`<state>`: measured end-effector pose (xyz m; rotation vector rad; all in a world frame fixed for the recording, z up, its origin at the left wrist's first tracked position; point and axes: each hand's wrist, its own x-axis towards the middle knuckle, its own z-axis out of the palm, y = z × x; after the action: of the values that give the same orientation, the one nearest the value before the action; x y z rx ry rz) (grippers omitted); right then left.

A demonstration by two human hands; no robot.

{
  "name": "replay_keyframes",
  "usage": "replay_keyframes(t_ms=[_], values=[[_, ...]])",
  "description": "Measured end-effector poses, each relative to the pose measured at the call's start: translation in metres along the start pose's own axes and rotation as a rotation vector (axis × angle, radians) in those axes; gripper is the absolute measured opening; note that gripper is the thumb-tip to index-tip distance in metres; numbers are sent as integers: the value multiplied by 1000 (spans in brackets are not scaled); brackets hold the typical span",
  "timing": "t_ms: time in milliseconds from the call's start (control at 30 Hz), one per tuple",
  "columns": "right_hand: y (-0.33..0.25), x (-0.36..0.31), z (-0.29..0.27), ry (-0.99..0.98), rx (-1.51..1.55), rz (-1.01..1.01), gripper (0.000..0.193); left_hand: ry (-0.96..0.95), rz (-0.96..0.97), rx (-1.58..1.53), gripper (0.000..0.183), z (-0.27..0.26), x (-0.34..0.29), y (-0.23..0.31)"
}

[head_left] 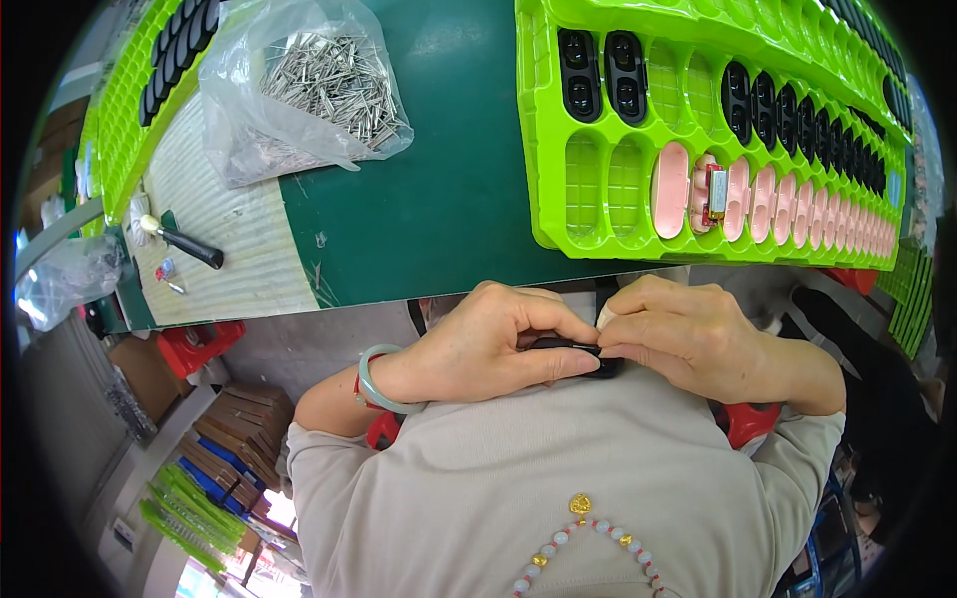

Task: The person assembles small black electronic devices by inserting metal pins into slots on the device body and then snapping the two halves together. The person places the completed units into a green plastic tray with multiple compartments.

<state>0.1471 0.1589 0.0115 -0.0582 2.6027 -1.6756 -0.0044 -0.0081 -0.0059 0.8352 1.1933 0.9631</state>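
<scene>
Close to my body, just off the table's front edge, my left hand point(498, 344) is closed round a small black plastic case point(605, 369). Fingers cover much of the case, so only its dark edge and right end show. My right hand point(688, 329) is bent in a pinch at that right end, its thumb and fingertips against or just over the case. A pale cover point(605, 317) shows on one of its fingertips. Whatever lies between the right fingertips is hidden.
Ahead lies a green table point(439, 219). A bright green tray point(553, 234) on the right holds black cases point(626, 75) and pink shells point(672, 189), one with a battery point(716, 194). Further left are a clear bag of metal pins point(334, 90), a black-handled tool point(189, 246) and another green tray point(115, 149).
</scene>
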Motion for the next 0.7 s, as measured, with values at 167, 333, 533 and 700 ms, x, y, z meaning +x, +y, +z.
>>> replay_keyframes(t_ms=[167, 333, 533, 700], values=[[-3, -8, 11, 76, 39, 22, 17, 27, 38, 9, 18, 5, -2, -3], [-5, -14, 22, 154, 59, 13, 18, 8, 75, -25, 19, 7, -4, -8], [-6, -19, 23, 161, 157, 130, 14, 44, 66, 21, 19, 9, -6, -10], [-14, -28, 29, 243, 238, 325, 14, 113, 93, 28, 17, 13, -6, -8]])
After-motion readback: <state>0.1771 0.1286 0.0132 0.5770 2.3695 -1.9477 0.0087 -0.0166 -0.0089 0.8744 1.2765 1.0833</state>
